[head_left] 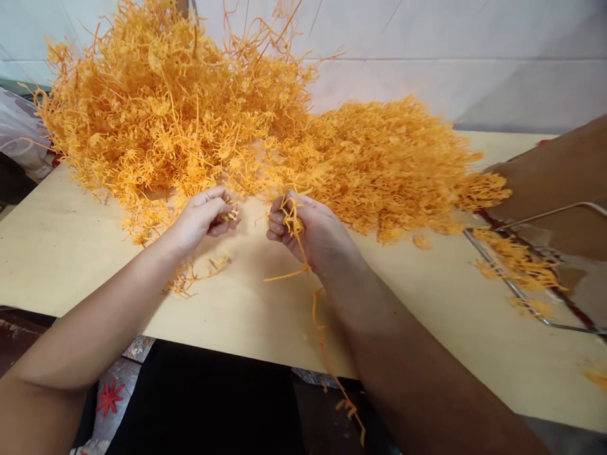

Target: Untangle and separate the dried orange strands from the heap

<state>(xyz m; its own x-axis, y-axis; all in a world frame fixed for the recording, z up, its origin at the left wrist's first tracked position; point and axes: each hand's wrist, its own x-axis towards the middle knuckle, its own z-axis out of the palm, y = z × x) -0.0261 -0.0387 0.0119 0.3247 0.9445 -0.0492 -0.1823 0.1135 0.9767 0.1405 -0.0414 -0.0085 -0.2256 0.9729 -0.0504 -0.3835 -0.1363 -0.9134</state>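
Note:
My left hand (211, 212) is closed, with bits of small orange spiky pieces (229, 215) showing between its fingers. My right hand (303, 230) is closed round a long, thin, branched orange strand (315, 309), which looks like plastic. The strand hangs past my wrist and over the table's front edge. A small gap separates the two hands. Just beyond them rises a big tangled heap of orange strands with flower-like pieces (161, 120). To its right spreads a lower pile of loose orange flower-like pieces (384, 170). A few orange scraps (187, 281) lie beneath my left forearm.
The pale table (213, 322) stands against a white tiled wall (427, 63). At the right are a brown cardboard sheet (545, 183) and a bent metal rod frame (502, 278) with orange pieces around it. A red star-shaped piece (109, 397) lies below the table, lower left.

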